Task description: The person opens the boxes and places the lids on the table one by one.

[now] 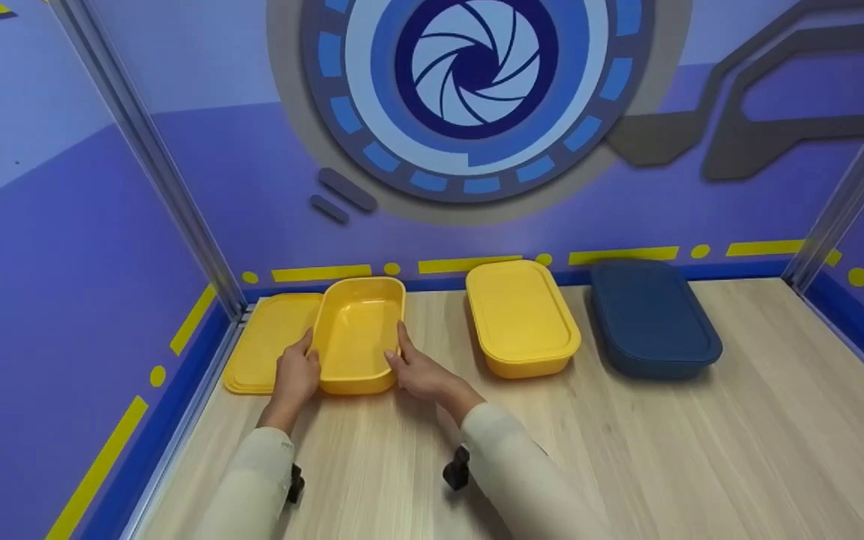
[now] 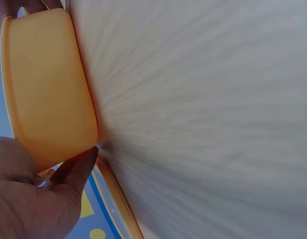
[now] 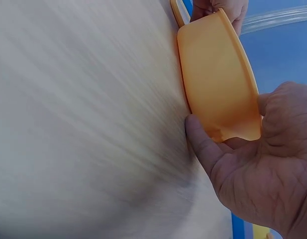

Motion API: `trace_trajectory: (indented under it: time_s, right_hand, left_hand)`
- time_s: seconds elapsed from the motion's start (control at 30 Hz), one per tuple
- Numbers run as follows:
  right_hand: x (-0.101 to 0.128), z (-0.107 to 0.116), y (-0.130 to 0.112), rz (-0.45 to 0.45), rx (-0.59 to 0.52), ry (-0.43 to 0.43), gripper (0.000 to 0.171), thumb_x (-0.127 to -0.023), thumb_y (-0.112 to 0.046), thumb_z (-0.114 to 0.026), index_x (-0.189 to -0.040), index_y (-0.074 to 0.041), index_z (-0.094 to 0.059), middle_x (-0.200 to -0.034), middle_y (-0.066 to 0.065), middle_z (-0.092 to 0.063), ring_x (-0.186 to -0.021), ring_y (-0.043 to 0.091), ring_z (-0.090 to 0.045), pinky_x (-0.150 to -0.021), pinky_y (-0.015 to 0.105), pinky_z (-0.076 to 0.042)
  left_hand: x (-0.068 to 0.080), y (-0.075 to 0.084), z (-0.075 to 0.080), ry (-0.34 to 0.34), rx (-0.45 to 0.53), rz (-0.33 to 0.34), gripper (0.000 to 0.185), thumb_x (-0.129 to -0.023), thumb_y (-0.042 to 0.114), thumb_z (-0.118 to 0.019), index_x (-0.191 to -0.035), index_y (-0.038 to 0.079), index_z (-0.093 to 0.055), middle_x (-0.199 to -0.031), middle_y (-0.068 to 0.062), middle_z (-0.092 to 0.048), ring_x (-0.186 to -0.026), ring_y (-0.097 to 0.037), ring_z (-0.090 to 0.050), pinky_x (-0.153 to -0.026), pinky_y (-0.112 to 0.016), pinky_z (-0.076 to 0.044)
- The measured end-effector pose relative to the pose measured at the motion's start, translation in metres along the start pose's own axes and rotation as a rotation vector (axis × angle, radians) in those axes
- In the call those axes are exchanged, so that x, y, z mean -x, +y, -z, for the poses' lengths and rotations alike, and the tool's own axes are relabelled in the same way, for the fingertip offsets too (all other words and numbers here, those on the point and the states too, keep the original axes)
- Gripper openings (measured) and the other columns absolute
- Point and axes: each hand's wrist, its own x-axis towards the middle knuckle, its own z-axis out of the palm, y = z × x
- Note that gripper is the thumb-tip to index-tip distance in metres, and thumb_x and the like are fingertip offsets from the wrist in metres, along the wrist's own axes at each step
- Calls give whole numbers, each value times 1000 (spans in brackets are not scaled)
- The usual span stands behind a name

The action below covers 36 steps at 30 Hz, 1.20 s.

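Note:
An uncovered yellow food container (image 1: 361, 341) stands at the left of the table, its inside bare. My left hand (image 1: 298, 374) grips its left wall, and my right hand (image 1: 423, 369) holds the right wall with the thumb by the rim. The left wrist view has the container's near end (image 2: 49, 89) low against the tabletop, with the left hand's fingertips (image 2: 91, 157) by its bottom edge. From the right wrist, the right fingers (image 3: 195, 132) also reach to the bottom edge. A flat yellow lid (image 1: 271, 345) lies left of the container, partly behind the left hand.
Right of the hands sits a lidded yellow container (image 1: 523, 315), and beyond it a lidded dark blue container (image 1: 653, 315). A printed back wall (image 1: 432, 232) closes off the wooden table (image 1: 627, 465). A metal post (image 1: 147, 165) stands at the left corner.

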Motion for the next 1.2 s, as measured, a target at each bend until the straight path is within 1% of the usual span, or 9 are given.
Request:
trace_trajectory:
  time_s: [0.07,0.17,0.33,0.43,0.63,0.83,0.93,1.07,1.2]
  right_hand:
    - [-1,0,-1,-1,-19,-1,77,-116,-46,-37,-173,-25,10,-182,11,-7,-170,28,-13,-138,52,-10]
    - [-3,-2,-1,6,-27,1,75,-117,-44,-36,-172,-24,10,-182,11,-6,-170,27,-13,-139,51,-9]
    - [-5,-3,0,-3,-33,10,73,-117,-43,-34,-172,-25,11,-182,12,-9,-168,27,-18,-138,51,-12]
    - [-6,-3,2,-14,-32,19,72,-117,-43,-33,-172,-27,10,-182,11,-10,-168,27,-19,-138,52,-13]
    - [-7,-1,3,3,-29,23,71,-118,-41,-32,-172,-26,10,-182,10,-6,-169,28,-13,-138,51,-11]
    - [-6,1,3,-10,-66,25,71,-117,-41,-32,-172,-27,11,-183,9,-4,-170,28,-9,-139,52,-9]
    - [-6,-1,1,-15,-65,19,72,-117,-44,-32,-172,-28,12,-183,9,-3,-170,29,-9,-139,51,-8]
    - [-9,-3,-2,-22,-59,16,73,-116,-49,-32,-172,-32,11,-182,10,-5,-170,29,-10,-138,52,-9]
    - [-10,-3,-5,-54,-49,42,71,-116,-50,-32,-172,-34,8,-182,10,-10,-169,29,-17,-138,53,-12]
  left_hand:
    - [-2,-1,1,2,-6,-7,56,-112,8,-41,-167,2,-30,-169,-25,-38,-158,-42,-37,-130,-56,-32]
    - [-3,-2,1,3,-14,-20,56,-112,7,-41,-167,1,-30,-168,-25,-38,-157,-44,-38,-130,-57,-33]
    - [-6,-2,1,-4,-18,-21,56,-112,8,-41,-167,2,-30,-169,-25,-39,-158,-43,-38,-130,-56,-32]
    - [-8,-1,0,-14,-22,-23,56,-112,8,-41,-167,2,-29,-169,-24,-38,-158,-43,-37,-130,-56,-31]
    - [-10,0,0,-22,-23,-24,56,-112,8,-40,-167,2,-29,-170,-24,-36,-159,-43,-35,-131,-57,-30]
    - [-12,1,-3,-34,0,-18,56,-112,8,-40,-168,3,-28,-171,-23,-35,-160,-41,-34,-131,-55,-30]
    - [-14,1,-1,-37,-6,-5,57,-113,9,-39,-168,4,-27,-172,-23,-34,-161,-41,-33,-131,-55,-30]
    - [-16,0,4,-34,-8,42,56,-114,12,-37,-169,6,-26,-174,-21,-32,-162,-40,-31,-132,-56,-29]
    - [-17,1,4,-59,-6,66,57,-115,14,-35,-170,9,-23,-175,-19,-30,-163,-39,-30,-132,-56,-28]
